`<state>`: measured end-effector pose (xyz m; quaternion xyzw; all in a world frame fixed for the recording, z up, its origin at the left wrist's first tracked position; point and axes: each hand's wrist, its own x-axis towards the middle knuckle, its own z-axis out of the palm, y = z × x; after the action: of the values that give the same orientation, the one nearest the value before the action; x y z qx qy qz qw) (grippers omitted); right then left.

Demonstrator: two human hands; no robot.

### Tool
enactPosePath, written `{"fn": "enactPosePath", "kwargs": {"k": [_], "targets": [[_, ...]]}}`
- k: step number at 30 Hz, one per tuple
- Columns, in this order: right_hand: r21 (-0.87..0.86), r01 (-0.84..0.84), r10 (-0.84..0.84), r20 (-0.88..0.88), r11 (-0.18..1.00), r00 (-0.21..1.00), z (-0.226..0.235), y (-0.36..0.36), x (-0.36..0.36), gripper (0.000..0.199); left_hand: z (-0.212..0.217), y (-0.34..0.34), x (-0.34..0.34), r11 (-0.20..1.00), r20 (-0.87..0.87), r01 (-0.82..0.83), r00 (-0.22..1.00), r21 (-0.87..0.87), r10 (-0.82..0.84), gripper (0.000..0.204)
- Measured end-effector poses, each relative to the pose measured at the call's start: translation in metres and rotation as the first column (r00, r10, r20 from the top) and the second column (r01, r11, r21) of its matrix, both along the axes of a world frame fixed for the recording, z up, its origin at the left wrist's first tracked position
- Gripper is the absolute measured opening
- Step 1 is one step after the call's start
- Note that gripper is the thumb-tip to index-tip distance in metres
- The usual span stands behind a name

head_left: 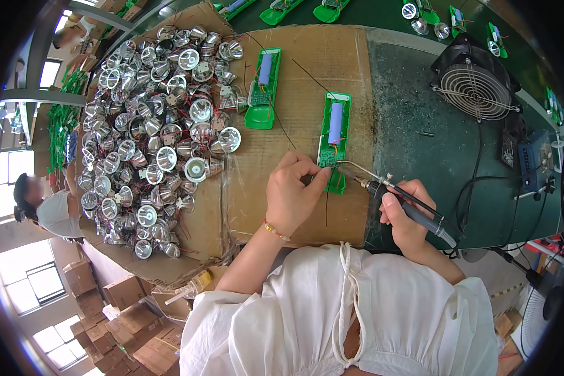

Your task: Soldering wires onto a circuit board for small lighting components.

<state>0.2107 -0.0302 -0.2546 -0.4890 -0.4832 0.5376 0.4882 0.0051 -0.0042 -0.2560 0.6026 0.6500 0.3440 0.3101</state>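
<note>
My right hand (408,210) grips a soldering iron (413,214) with a thin curved metal feed tube (363,168) fixed along it. The iron's tip points at the small circuit board (328,156) in a green plastic casing (343,183), which lies on the cardboard in front of me. A blue cylindrical battery (336,124) sits in that casing, above the board. My left hand (294,191) is at the casing's left side, thumb and forefinger pinched by the board; what they hold is hidden. A thin dark wire (326,210) hangs below these fingertips.
A second green casing (260,94) with a battery lies further left. Many silver reflector cups (165,159) with red wires are heaped at the left. A black fan (475,91) and a blue box (532,164) stand on the green mat (413,150) at right.
</note>
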Motion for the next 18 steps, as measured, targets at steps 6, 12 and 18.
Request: {"fn": "enactPosePath", "kwargs": {"k": [6, 12, 18], "targets": [[0.067, 0.096, -0.089, -0.097, 0.993, 0.991, -0.002, 0.000, 0.006, 0.016, 0.000, 0.002, 0.001, 1.000, 0.003, 0.007, 1.000, 0.003, -0.007, 0.012], [0.098, 0.075, -0.073, -0.027, 0.992, 0.997, -0.004, 0.005, 0.010, 0.012, 0.005, 0.002, 0.001, 1.000, -0.033, 0.011, 0.999, -0.015, -0.011, 0.012], [0.132, 0.142, -0.138, -0.041, 0.981, 0.990, -0.016, 0.011, 0.037, 0.014, 0.010, -0.002, -0.012, 0.963, 0.163, -0.052, 0.982, -0.263, 0.098, 0.018]]}}
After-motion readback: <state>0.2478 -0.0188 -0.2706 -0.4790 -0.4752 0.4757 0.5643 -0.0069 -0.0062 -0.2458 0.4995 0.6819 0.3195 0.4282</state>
